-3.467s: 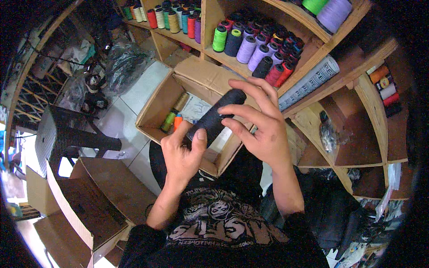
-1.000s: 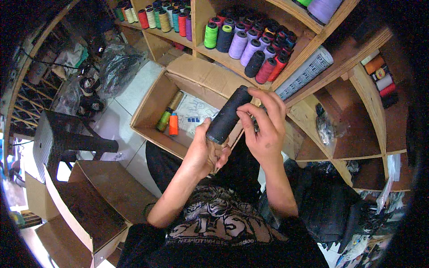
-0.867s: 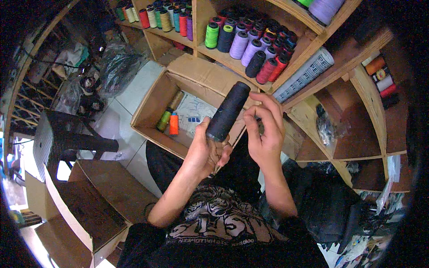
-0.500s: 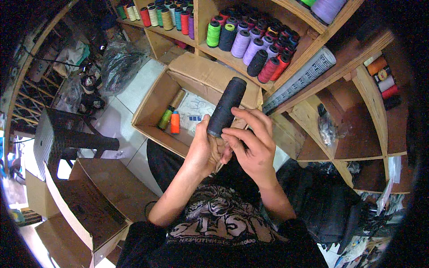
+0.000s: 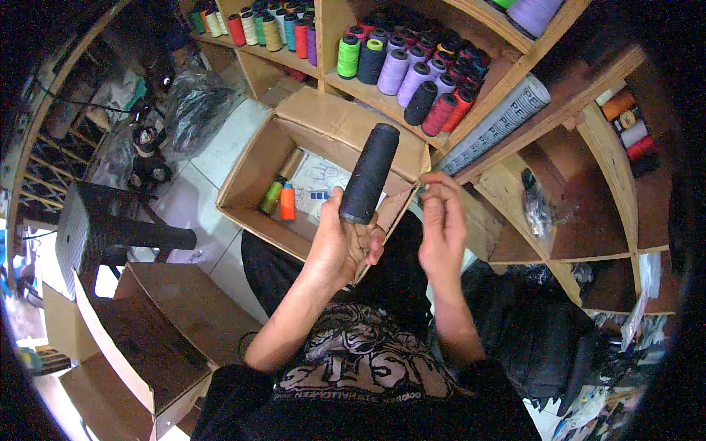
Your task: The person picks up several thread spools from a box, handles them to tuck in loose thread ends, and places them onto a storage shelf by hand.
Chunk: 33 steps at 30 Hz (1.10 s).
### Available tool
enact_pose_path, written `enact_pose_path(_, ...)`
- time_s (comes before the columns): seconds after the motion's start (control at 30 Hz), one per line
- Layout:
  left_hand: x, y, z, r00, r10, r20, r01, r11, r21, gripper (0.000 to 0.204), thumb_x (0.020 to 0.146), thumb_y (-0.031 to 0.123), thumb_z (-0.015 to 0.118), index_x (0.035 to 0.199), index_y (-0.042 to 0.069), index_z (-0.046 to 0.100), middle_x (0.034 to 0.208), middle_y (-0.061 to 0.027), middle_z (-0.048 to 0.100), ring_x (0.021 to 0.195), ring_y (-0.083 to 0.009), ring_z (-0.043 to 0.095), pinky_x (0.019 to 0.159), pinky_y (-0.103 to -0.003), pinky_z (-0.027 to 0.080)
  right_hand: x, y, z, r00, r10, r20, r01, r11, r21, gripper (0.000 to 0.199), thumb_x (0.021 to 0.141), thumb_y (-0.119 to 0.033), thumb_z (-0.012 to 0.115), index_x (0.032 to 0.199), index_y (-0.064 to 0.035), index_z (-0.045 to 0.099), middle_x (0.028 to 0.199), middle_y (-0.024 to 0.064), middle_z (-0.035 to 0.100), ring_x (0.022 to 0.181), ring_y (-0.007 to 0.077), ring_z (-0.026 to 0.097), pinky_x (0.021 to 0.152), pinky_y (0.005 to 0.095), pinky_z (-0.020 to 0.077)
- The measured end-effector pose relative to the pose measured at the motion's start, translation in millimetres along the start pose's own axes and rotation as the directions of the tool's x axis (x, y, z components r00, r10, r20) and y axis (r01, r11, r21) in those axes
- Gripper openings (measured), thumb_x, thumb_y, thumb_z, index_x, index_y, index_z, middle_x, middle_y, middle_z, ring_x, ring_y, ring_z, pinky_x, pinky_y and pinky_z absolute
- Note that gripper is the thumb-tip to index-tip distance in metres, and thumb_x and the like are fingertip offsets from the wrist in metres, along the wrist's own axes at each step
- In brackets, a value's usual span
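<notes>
The left hand [image 5: 342, 246] is clenched around the lower end of a black spool [image 5: 369, 173], which stands nearly upright, tilted a little to the right, its top rising well clear of the fingers. The right hand [image 5: 441, 228] is just to the right of the spool and apart from it, with fingers curled and the fingertips pinched together near the thumb; whether anything thin is between them cannot be told.

Behind and beyond both hands lies an open cardboard box [image 5: 257, 165], its flaps spread out. Inside it, to the left of the left hand, an orange spool [image 5: 287, 203] and a green spool [image 5: 271, 197] lie side by side, touching, beside a white printed sheet [image 5: 320, 184].

Further beyond the hands, a wooden shelf [image 5: 382, 92] carries a crowded row of spools [image 5: 412, 70] in green, purple, black and red. To the right of that, above the right hand, a white patterned roll [image 5: 500, 121] lies slanted on a shelf edge. Far left of the left hand stands a dark stool [image 5: 110, 228], and below it, near the left forearm, a second open box [image 5: 154, 331] sits on the floor.
</notes>
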<state>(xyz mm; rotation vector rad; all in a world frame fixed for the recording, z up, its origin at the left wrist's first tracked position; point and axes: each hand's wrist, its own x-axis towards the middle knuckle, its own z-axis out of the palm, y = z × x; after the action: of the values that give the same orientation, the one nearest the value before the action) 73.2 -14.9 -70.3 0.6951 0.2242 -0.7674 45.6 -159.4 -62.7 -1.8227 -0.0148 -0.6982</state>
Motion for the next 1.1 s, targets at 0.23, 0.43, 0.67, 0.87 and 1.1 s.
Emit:
enact_pose_path(0.23,13,-15,16,0.998,0.019,0.067,-0.042,0.926,0.376,0.061,0.090,0.056,0.017,0.084,0.004,0.049,0.053,-0.0079,0.047,0.046,-0.0178,0.047,0.046,-0.030,0.039,-2,2,-50,0.936,0.349,0.044,-0.340,0.864,0.371,0.028,0.077,-0.012,0.068,0.101,-0.0064,0.055,0.099,0.0032,0.058,0.095,0.0131,0.053,0.079,0.0250,0.0432)
enact_pose_path(0.43,34,-33,47,0.900,-0.219,0.377,-0.070,0.781,0.620,0.071,0.090,0.058,0.008,0.106,0.001,0.048,0.073,-0.0103,0.057,0.059,-0.0167,0.055,0.055,-0.027,0.042,4,-32,-98,0.936,0.335,0.109,-0.352,0.880,0.320,0.028,0.072,-0.010,0.072,0.095,-0.0063,0.056,0.086,0.0000,0.055,0.080,0.0096,0.053,0.070,0.0237,0.0446)
enact_pose_path(0.67,35,-39,71,0.834,-0.279,0.476,-0.124,0.746,0.654,0.081,0.088,0.062,0.007,0.128,-0.003,0.034,0.091,-0.0144,0.057,0.069,-0.0184,0.058,0.063,-0.027,0.043,116,-92,-273,0.840,-0.225,-0.494,-0.148,0.781,-0.607,0.043,0.072,-0.035,0.071,0.094,0.0008,0.059,0.080,0.0061,0.060,0.073,0.0161,0.057,0.069,0.0273,0.0453)
enact_pose_path(0.87,36,-48,59,0.884,-0.233,0.404,-0.089,0.766,0.637,0.074,0.091,0.057,0.011,0.127,-0.003,0.035,0.090,-0.0153,0.058,0.067,-0.0189,0.058,0.064,-0.028,0.043,251,-31,-396,0.870,-0.175,-0.462,-0.389,0.332,-0.859,0.055,0.069,-0.044,0.069,0.089,0.0068,0.061,0.084,0.0203,0.064,0.082,0.0293,0.063,0.074,0.0366,0.0485)
enact_pose_path(1.1,45,-49,50,0.916,-0.163,0.367,-0.102,0.789,0.605,0.072,0.092,0.055,0.013,0.127,-0.003,0.036,0.086,-0.0144,0.059,0.065,-0.0192,0.058,0.061,-0.028,0.044,290,12,-430,0.924,-0.125,-0.361,-0.320,0.266,-0.909,0.028,0.076,-0.023,0.069,0.085,0.0020,0.060,0.070,0.0068,0.063,0.058,0.0145,0.060,0.054,0.0272,0.0479)
